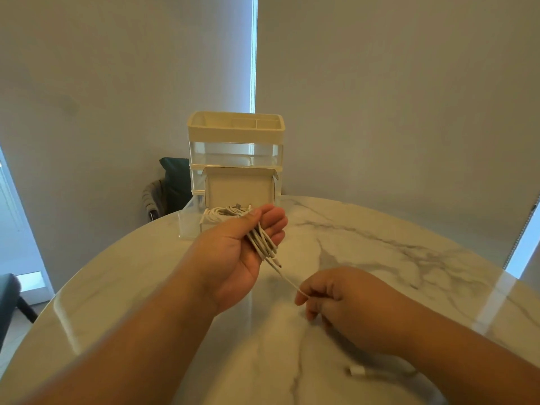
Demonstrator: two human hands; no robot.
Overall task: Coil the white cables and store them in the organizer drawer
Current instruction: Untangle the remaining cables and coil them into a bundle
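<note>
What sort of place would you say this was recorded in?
Probably a home dining area: a round marble-topped table, a chair tucked behind it, and roller blinds drawn over tall windows.

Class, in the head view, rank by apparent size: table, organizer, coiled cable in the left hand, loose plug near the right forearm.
1. table
2. organizer
3. coiled cable
4. loose plug, smallest even though nearest the camera
</note>
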